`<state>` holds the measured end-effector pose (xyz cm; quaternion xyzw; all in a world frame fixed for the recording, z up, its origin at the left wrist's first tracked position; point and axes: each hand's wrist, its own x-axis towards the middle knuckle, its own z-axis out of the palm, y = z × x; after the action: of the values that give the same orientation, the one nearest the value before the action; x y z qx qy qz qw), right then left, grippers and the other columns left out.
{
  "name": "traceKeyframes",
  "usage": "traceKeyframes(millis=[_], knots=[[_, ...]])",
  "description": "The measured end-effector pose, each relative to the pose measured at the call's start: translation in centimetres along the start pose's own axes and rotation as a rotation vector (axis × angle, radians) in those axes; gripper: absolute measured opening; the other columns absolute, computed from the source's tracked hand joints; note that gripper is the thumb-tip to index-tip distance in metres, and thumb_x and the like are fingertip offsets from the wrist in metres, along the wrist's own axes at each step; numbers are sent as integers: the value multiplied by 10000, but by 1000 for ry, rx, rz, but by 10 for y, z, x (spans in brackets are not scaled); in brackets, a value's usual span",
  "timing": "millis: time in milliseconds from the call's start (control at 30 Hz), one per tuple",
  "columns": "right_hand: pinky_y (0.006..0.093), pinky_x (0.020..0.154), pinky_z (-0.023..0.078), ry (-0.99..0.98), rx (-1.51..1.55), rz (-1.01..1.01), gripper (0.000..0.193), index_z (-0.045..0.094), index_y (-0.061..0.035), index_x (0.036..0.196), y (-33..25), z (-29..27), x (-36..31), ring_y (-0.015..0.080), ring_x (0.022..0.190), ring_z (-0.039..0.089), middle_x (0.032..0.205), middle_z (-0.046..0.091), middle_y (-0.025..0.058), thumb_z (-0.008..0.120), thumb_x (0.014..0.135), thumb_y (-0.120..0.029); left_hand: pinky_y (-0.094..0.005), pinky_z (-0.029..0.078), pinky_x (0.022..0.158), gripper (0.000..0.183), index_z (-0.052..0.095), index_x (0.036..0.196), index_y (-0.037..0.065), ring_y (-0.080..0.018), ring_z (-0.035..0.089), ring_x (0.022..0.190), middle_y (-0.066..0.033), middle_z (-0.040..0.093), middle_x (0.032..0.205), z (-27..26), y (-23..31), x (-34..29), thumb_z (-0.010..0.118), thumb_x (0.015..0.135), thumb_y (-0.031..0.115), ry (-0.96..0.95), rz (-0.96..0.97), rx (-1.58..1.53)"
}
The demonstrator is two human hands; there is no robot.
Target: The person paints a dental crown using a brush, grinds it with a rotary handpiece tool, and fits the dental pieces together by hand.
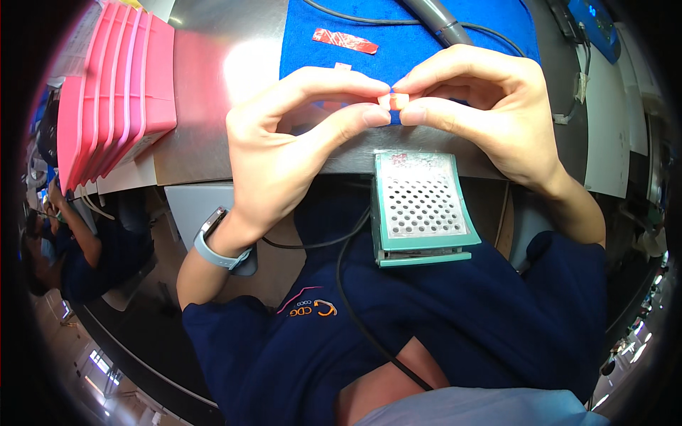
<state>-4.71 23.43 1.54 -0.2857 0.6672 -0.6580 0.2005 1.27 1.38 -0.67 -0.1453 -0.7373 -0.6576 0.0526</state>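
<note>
A small orange-and-white piece [398, 101] is pinched between the fingertips of both hands, above the front edge of a blue cloth [490, 32]. My left hand [277, 145] grips one side of it with thumb and forefinger. On the other side, my right hand [508, 113] does the same, fingers curled. What the piece is, I cannot make out. Beyond the hands, a red strip with white markings [344, 41] lies on the cloth, and a tiny pale pink scrap [342, 67] sits close to my left forefinger.
Below my hands, a green-framed box with a perforated top [425, 206] juts out from the metal table [206, 78]. Pink stacked trays [153, 85] stand at the left. A grey cylindrical tool [440, 21], cables and a blue device [597, 28] occupy the far side. Another person [85, 241] sits at far left.
</note>
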Motion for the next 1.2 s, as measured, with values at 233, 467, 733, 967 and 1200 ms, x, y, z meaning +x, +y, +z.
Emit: traceKeyframes(millis=[233,467,733,967,1200], knots=[[305,881,566,-19,5,-31,230,673,80,1043,3,2,-1,191,929,694,999,693,152,716,817,95,-277,557,852,216,679,1070,-46,-165,695,920,-116,716,990,0,-1,-2,701,857,-72,-8,-14,0],[298,863,571,-18,132,51,294,639,78,1078,5,5,1,178,905,692,985,680,142,717,797,118,-286,548,868,187,701,1037,-41,-171,693,927,-127,720,1005,2,2,-4,702,854,-77,10,-24,-42],[275,849,549,-24,142,129,313,659,73,1117,2,8,-1,147,902,669,973,681,114,731,813,63,-251,544,824,207,744,1029,-8,-146,693,893,-96,734,964,6,1,-2,725,830,-61,43,-43,-98],[280,847,543,-43,141,142,266,678,63,1115,6,8,-2,143,904,663,983,693,110,713,864,-17,-247,519,728,260,751,1038,11,-134,666,796,-98,732,912,1,-1,-2,771,781,-26,42,40,74],[303,829,553,-124,210,193,250,673,72,1110,3,6,0,176,859,681,944,701,124,686,879,-23,-230,513,693,318,706,1103,-33,-152,654,835,-141,668,1014,-7,-5,-1,730,791,-92,-50,314,313]])
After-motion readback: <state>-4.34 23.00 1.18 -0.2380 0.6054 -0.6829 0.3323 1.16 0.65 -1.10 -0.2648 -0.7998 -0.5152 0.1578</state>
